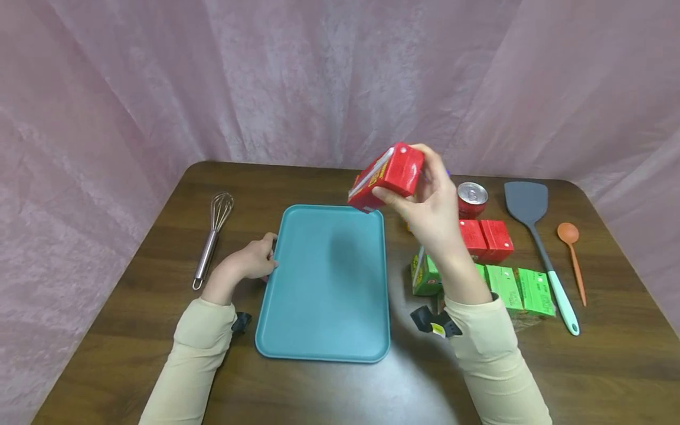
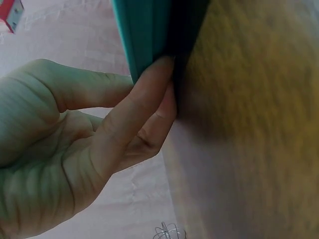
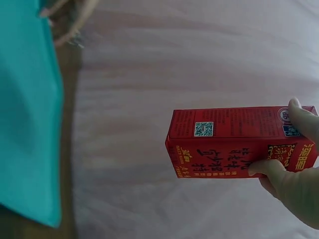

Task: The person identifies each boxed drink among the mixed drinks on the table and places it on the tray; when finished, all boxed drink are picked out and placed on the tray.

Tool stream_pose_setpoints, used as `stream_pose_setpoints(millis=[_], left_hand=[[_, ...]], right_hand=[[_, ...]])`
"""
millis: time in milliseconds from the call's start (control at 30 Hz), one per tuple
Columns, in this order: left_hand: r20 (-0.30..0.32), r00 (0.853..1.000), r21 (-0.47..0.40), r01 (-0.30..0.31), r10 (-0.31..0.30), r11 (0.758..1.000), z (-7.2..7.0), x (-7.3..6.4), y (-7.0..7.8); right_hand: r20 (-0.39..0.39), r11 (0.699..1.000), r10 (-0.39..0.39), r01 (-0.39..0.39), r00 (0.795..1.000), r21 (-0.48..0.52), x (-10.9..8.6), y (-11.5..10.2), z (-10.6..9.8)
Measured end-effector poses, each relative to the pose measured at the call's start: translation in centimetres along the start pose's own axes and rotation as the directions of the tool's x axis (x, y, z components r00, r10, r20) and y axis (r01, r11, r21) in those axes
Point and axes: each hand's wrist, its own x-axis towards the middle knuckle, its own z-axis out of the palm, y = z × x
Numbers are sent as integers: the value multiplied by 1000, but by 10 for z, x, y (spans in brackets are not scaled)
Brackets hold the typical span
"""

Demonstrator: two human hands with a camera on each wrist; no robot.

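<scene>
My right hand (image 1: 432, 203) grips a red drink carton (image 1: 390, 174) near its top end and holds it tilted in the air, above the far right corner of a teal tray (image 1: 324, 348). A white straw runs along the carton's side. In the right wrist view the red carton (image 3: 219, 142) shows yellow and black lettering and a square code. At the tray's left edge, my left hand (image 1: 252, 258) pinches the rim; in the left wrist view the thumb lies on top and the fingers (image 2: 132, 112) reach under the tray (image 2: 144, 35).
Right of the tray stand red cartons (image 1: 496, 239), green cartons (image 1: 504, 286) and a red can (image 1: 471, 200). Farther right lie a grey spatula (image 1: 527, 203) with a mint handle and an orange spoon (image 1: 568, 234). A whisk (image 1: 211, 242) lies at the left. A pink curtain (image 1: 329, 82) hangs behind.
</scene>
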Motion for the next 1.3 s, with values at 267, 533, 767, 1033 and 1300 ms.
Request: stream_pose_setpoints(millis=[267, 533, 767, 1033, 1300], left_hand=[[-3, 1000, 8, 14, -14, 1000, 2, -9, 4], [-28, 999, 12, 37, -37, 999, -1, -11, 8], [-16, 998, 14, 56, -56, 998, -1, -11, 10], [-10, 999, 37, 51, -51, 998, 1, -7, 13], [-25, 997, 24, 68, -68, 997, 1, -8, 7]], right_hand=[[140, 977, 126, -99, 982, -187, 2, 42, 43], [213, 948, 277, -230, 937, -218, 14, 80, 91], [224, 939, 292, -235, 930, -250, 18, 96, 112], [217, 904, 335, -247, 917, -348, 17, 111, 118], [295, 874, 366, -218, 883, -434, 14, 116, 123]])
